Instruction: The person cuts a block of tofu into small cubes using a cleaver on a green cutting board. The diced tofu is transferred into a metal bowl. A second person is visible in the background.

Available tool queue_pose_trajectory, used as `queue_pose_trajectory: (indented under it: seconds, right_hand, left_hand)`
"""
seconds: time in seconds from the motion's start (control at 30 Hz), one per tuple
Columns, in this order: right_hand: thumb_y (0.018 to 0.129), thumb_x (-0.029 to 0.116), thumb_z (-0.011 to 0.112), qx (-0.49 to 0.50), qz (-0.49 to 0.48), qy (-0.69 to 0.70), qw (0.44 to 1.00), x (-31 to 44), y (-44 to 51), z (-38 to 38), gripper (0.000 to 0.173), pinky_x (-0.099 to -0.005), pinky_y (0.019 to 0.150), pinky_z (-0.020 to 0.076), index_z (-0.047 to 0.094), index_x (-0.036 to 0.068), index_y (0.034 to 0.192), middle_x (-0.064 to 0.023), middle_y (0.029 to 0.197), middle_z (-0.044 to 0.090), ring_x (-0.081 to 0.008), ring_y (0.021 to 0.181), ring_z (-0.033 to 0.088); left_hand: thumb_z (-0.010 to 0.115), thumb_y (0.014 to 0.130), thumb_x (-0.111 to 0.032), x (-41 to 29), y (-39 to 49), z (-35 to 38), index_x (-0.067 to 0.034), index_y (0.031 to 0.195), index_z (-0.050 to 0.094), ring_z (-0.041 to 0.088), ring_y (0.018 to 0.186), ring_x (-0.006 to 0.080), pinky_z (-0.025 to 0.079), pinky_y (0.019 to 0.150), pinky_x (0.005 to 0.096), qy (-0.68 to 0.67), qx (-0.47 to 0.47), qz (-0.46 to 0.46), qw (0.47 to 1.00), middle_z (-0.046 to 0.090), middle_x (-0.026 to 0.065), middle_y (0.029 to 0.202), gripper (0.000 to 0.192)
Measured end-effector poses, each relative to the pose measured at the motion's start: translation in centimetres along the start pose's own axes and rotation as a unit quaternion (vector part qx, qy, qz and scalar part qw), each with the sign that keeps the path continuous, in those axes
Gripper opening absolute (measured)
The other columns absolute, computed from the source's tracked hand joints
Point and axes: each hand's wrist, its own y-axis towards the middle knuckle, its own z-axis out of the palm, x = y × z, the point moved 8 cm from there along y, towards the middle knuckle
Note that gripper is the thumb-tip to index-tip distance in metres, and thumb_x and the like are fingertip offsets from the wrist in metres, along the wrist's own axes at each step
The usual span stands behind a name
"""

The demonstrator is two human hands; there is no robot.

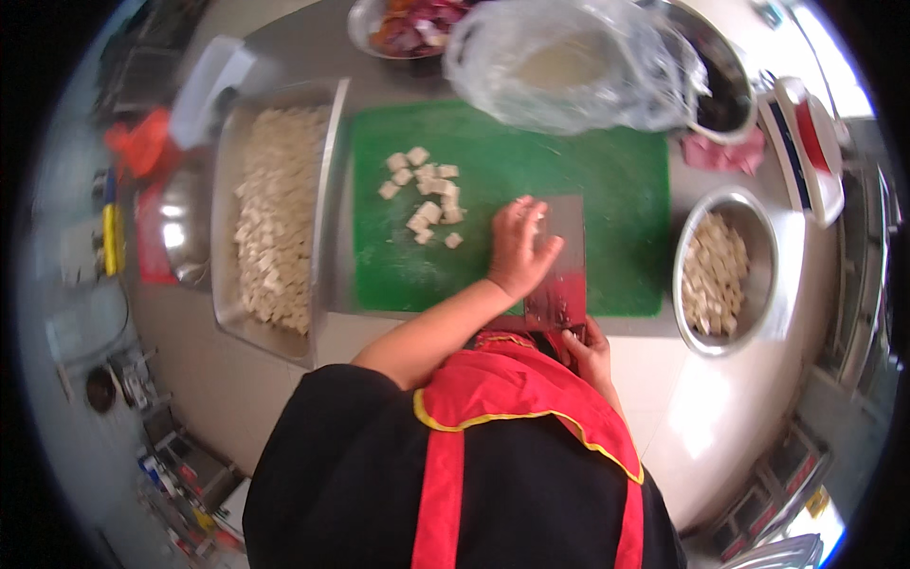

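Note:
My right hand (591, 352) is closed around the handle end of a broad cleaver (565, 242), close to my red apron. The blade points away from me, flat side up, over the green cutting board (618, 213), and reflects red. My left hand (522, 249) lies against the blade's left side, thumb apart, fingertips near its far end, with small pale bits on them. To its left on the board sits a loose group of pale food cubes (430, 186); what food they are I cannot tell.
A deep steel pan (331, 213) holding many pale cubes stands left. At right is a steel bowl (768, 284) of similar pieces. Behind the board are a clear plastic bag (490, 64), a bowl of purplish peelings (416, 32), a dark-filled pot (725, 107) and a pink cloth (725, 151).

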Motion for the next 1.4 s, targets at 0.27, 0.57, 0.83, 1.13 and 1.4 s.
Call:
queue_pose_trajectory:
  seconds: [0.27, 0.57, 0.83, 1.13, 1.4]
  right_hand:
    - [0.096, -0.002, 0.070, 0.125, -0.061, -0.108, 0.984, 8.3, -0.6, 9.6, 0.038, -0.0210, 0.053, 0.0382, 0.063, 0.005, 0.132, 0.0058, 0.080, 0.061, -0.0040, 0.060, 0.051]
    - [0.093, -0.002, 0.073, 0.262, -0.113, -0.181, 0.941, 10.8, 2.5, 26.0, 0.040, -0.0236, 0.051, 0.0408, 0.065, 0.004, 0.132, 0.0064, 0.076, 0.056, -0.0047, 0.058, 0.051]
    - [0.091, 0.006, 0.077, -0.028, -0.257, -0.348, 0.901, 15.1, 1.3, 12.1, 0.047, -0.0244, 0.060, 0.0479, 0.065, 0.008, 0.137, 0.0023, 0.079, 0.064, -0.0056, 0.065, 0.055]
    - [0.093, 0.013, 0.073, -0.085, -0.239, -0.487, 0.836, 13.7, 0.0, 3.8, 0.041, -0.0320, 0.070, 0.0533, 0.065, 0.008, 0.133, -0.0081, 0.079, 0.066, -0.0171, 0.069, 0.063]
    - [0.097, 0.014, 0.068, -0.022, -0.152, -0.418, 0.895, 14.0, 1.9, 2.7, 0.032, -0.0333, 0.061, 0.0500, 0.062, 0.007, 0.128, -0.0067, 0.075, 0.063, -0.0148, 0.064, 0.059]
  left_hand:
    - [0.066, 0.097, -0.024, -0.6, 2.2, -11.8, -0.008, 0.139, 0.055, 0.041, 0.134, 0.0427, 0.030, 0.114, 0.0541, 0.018, -0.161, -0.017, 0.987, 0.045, 0.0226, 0.147, 0.046]
    - [0.064, 0.092, -0.004, 10.7, 0.9, -34.0, -0.008, 0.114, 0.058, 0.052, 0.116, 0.0384, 0.039, 0.104, 0.0510, 0.215, -0.343, -0.033, 0.914, 0.059, 0.0162, 0.119, 0.023]
    - [0.074, 0.088, -0.015, 10.5, -2.1, -30.9, -0.011, 0.107, 0.070, 0.057, 0.116, 0.0405, 0.046, 0.103, 0.0511, 0.251, -0.211, -0.057, 0.943, 0.061, 0.0154, 0.125, 0.021]
    - [0.082, 0.079, -0.016, 8.2, -0.9, -16.0, -0.009, 0.116, 0.067, 0.059, 0.114, 0.0360, 0.053, 0.093, 0.0465, 0.173, -0.019, -0.159, 0.972, 0.064, 0.0117, 0.116, 0.041]
    - [0.080, 0.075, -0.014, 9.9, 0.9, -14.4, -0.007, 0.107, 0.069, 0.061, 0.111, 0.0355, 0.053, 0.094, 0.0452, 0.206, 0.002, -0.204, 0.957, 0.066, 0.0129, 0.109, 0.034]
